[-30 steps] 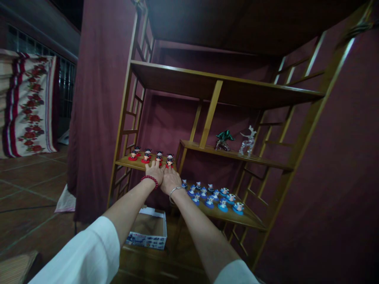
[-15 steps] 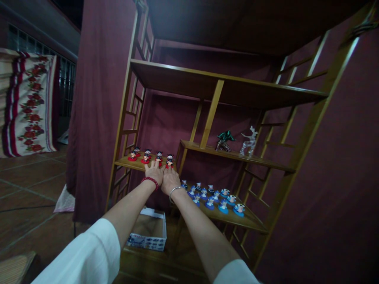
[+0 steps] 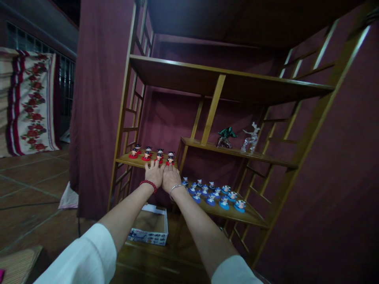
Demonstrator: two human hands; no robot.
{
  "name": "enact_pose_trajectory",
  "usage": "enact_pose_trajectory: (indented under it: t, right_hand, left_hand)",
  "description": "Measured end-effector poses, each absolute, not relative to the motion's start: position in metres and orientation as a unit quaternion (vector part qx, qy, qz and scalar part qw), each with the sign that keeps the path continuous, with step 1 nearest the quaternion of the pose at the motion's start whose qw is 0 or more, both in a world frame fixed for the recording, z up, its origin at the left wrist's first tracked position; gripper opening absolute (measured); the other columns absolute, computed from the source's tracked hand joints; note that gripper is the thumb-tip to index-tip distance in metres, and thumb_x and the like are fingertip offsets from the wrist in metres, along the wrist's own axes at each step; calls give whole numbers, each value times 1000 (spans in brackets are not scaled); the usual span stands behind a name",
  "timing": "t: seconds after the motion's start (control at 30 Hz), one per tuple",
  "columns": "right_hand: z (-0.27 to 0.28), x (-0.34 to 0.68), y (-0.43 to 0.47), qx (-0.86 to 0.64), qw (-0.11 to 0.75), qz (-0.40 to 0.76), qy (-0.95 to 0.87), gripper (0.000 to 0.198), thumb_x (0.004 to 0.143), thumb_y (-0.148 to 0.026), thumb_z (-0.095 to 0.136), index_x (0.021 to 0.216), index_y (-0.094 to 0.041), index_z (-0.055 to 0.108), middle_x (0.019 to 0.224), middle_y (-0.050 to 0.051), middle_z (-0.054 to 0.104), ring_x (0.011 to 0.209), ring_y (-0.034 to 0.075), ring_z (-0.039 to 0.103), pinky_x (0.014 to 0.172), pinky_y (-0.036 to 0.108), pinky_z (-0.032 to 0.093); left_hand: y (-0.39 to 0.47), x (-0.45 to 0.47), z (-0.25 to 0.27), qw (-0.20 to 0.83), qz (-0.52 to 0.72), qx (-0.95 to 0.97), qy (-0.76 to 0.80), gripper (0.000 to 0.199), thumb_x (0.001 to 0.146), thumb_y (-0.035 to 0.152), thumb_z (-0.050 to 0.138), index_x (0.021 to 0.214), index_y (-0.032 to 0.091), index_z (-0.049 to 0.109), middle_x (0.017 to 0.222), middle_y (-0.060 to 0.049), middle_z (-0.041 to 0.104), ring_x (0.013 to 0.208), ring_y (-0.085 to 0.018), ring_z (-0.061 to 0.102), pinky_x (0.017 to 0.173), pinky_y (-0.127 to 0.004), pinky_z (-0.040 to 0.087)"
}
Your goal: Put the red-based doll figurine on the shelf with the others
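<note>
Several small figurines with black hair and red bases stand in two rows on the left shelf (image 3: 127, 159). My left hand (image 3: 154, 174) is at the shelf's front edge, fingers stretched apart, just below a front-row figurine (image 3: 159, 157). Beside it, my right hand (image 3: 171, 178) reaches forward with fingers extended at the base of the rightmost front figurine (image 3: 170, 159). Whether the fingertips touch the bases is hard to make out. Neither hand holds anything visible. A red bead bracelet (image 3: 149, 182) is on the left wrist, a silver bangle (image 3: 175, 188) on the right.
Several blue-based figurines (image 3: 211, 199) fill the lower right shelf. Above them stand a green-and-brown ornament (image 3: 226, 138) and a clear deer figure (image 3: 251, 138). An open cardboard box (image 3: 151, 236) sits below my arms. A purple curtain (image 3: 97, 118) hangs at left.
The view has shifted slightly, so the shelves and figurines sit a little differently in frame. Both hands remain at the left shelf's front edge, and the figurines keep their rows.
</note>
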State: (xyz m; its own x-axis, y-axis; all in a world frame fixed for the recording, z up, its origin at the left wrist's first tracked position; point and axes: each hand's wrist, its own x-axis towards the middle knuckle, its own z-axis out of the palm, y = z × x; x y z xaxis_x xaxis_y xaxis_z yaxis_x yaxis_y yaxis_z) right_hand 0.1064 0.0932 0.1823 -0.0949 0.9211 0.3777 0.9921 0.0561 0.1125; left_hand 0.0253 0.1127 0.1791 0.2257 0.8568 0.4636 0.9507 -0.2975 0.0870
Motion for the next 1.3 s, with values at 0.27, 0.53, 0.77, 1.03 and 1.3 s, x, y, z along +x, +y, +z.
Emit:
enact_pose_trajectory:
  t: [0.27,0.53,0.77,1.03,1.3]
  right_hand:
    - [183,104,93,-671,111,-171,-712,52,83,-16,42,132,1,37,135,27,39,123,30,37,99,42,30]
    - [176,106,94,-661,125,-189,-716,47,86,-13,33,131,2,38,137,28,36,126,30,34,101,42,28]
    - [173,111,93,-636,121,-193,-738,53,82,-14,38,132,3,34,136,27,37,129,30,30,103,42,24]
    - [172,111,93,-636,123,-198,-735,53,82,-16,38,132,3,35,135,26,39,127,29,32,104,41,23]
    - [173,111,92,-633,107,-216,-735,56,79,-14,42,132,2,35,137,26,37,126,29,33,103,41,23]
  left_hand:
    - [117,25,178,121,-221,-775,-580,42,91,26,24,123,32,51,129,-9,45,118,-26,36,94,-47,28]
    - [110,24,172,124,-237,-775,-573,42,90,25,24,126,29,46,128,-9,46,118,-26,35,98,-47,25]
    - [108,23,169,141,-228,-783,-562,44,90,22,23,128,23,44,127,-10,48,117,-26,36,99,-47,24]
    - [108,25,164,167,-240,-777,-557,42,90,21,23,125,22,45,122,-10,50,115,-25,37,99,-46,24]
    - [110,25,161,172,-249,-777,-553,42,88,16,24,124,17,45,123,-12,49,115,-26,37,101,-48,22]
